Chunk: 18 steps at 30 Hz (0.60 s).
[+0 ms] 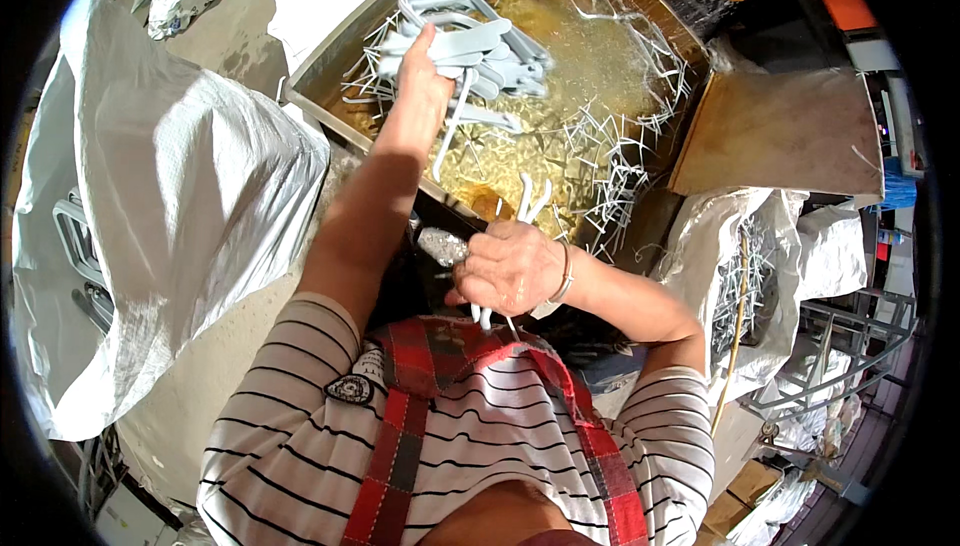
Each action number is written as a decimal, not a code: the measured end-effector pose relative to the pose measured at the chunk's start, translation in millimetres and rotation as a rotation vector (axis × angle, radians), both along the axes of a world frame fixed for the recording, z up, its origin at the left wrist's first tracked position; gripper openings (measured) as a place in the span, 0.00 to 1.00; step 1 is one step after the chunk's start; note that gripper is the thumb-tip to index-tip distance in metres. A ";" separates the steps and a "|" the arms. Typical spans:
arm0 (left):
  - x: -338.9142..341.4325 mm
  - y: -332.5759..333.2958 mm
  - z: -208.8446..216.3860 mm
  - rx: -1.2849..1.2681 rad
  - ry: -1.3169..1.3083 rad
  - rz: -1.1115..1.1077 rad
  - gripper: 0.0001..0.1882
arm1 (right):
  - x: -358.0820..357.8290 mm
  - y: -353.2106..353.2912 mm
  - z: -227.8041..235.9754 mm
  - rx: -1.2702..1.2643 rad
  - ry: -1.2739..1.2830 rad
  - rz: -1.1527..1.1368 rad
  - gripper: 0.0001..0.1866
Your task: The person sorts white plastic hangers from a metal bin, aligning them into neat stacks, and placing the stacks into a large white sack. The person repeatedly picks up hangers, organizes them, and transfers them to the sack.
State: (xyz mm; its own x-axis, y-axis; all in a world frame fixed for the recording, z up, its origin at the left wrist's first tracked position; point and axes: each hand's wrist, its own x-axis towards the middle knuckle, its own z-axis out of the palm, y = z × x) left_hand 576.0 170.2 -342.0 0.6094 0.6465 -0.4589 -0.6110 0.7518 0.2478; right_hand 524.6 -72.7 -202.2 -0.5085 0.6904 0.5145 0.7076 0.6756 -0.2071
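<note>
My left hand (pixel 422 78) is closed on a bunch of light grey plastic handle-shaped parts (pixel 480 56), held over the left side of a metal tank (pixel 330 126). A thin pale stem hangs down beside my fingers. My right hand (pixel 515 266) is closed in a fist at the tank's near edge, in front of my chest. Pale plastic sprues (pixel 532 198) stick out above and below that fist. A bracelet is on that wrist. Yellowish, rippled water (pixel 540 136) lies in the tank, with many loose branching sprues (pixel 610 166) in it.
A large white woven sack (pixel 200 156) with grey plastic parts inside stands at left. At right, another sack (pixel 700 246) holds many sprues, with a thin stick (pixel 742 286) across it. A brown board (pixel 780 136) stands beside the tank's right edge. Metal frames (pixel 850 356) lie farther right.
</note>
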 end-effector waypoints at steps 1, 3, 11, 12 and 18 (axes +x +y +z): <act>-2.1 4.8 0.3 0.025 -0.005 -0.002 0.17 | 4.4 -0.2 -0.8 -0.072 0.067 -0.038 0.07; -9.4 18.1 -5.6 0.064 -0.092 0.026 0.17 | 29.8 9.5 2.2 -0.325 -0.075 -0.539 0.02; -7.3 -17.6 27.0 0.062 -0.026 -0.108 0.23 | 52.2 60.1 -77.1 -0.729 1.153 -0.808 0.24; -5.5 -16.6 24.1 0.088 -0.041 -0.117 0.24 | 50.2 57.1 -60.4 -0.833 1.197 -0.756 0.19; -6.7 -10.1 26.8 0.146 0.037 0.007 0.21 | 62.1 -33.5 4.2 -0.724 -0.283 -0.887 0.18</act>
